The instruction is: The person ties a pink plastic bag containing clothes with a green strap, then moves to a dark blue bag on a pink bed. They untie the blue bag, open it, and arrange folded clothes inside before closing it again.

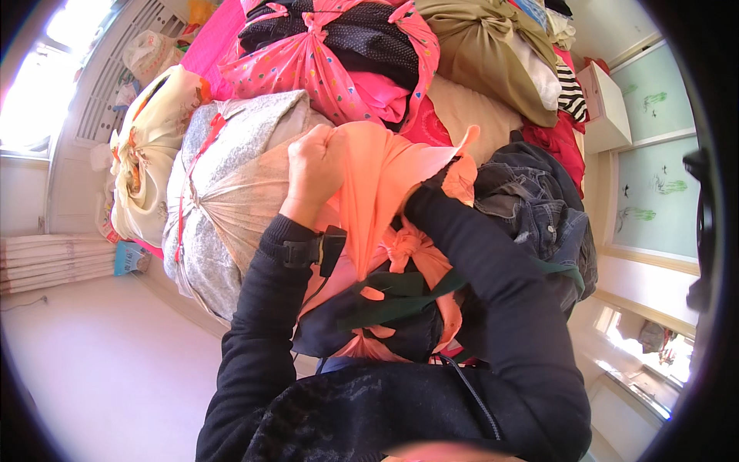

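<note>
My left hand [316,167], closed in a fist, grips the edge of an orange cloth [375,173] that stretches to the right. My right hand [411,199] is mostly hidden behind the raised cloth and my black sleeve; its fingers do not show. Below the cloth, close to my body, lies a bundle of dark clothes [369,312] wrapped in orange cloth with a knot [402,247] on top. A dark green strip [398,309] runs across this bundle. A grey bundle [231,133] tied with a red cord [190,173] sits beside my left forearm.
A pink patterned bundle [312,63] and an olive bundle [491,40] lie beyond my hands. Jeans [531,196] are heaped at the right. A cream bundle [147,156] stands at the far left. White drawers [606,110] and frosted sliding doors [655,190] are further right.
</note>
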Action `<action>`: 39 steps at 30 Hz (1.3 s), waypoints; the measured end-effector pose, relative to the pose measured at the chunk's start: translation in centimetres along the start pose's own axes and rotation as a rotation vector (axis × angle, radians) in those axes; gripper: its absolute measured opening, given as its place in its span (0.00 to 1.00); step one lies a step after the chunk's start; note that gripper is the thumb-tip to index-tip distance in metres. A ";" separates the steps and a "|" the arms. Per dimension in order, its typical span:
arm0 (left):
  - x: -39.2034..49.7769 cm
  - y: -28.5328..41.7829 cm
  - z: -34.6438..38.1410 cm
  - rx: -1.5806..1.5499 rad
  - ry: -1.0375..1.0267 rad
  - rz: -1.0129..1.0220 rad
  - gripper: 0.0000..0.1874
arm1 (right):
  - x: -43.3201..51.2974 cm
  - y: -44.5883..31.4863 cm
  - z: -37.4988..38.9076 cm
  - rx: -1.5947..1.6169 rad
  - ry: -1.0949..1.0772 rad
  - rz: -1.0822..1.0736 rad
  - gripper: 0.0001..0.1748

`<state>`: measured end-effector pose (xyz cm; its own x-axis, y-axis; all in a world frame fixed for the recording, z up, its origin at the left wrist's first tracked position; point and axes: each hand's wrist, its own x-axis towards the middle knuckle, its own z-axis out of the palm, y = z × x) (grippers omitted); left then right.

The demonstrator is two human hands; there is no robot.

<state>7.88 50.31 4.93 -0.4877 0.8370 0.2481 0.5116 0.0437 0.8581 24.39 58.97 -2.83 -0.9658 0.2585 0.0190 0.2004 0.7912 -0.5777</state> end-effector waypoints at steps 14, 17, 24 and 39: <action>-5.1 1.3 0.1 0.347 -0.218 0.324 0.31 | 3.3 5.7 2.6 -0.296 -0.222 0.440 0.23; -6.8 0.9 1.0 0.453 -0.356 0.269 0.35 | 3.6 6.7 2.7 -0.318 -0.232 0.494 0.23; -9.1 0.1 2.7 0.536 -0.518 0.112 0.46 | 2.6 7.6 2.4 -0.369 -0.361 0.543 0.24; -9.4 5.1 4.2 0.349 -0.641 0.359 0.28 | -34.1 -7.3 -9.9 -0.388 -0.039 0.877 0.40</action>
<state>18.05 44.91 5.08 0.1940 0.9773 0.0854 0.8024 -0.2082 0.5594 57.51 49.80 8.80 -0.4496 0.8327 -0.3231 0.8882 0.4552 -0.0629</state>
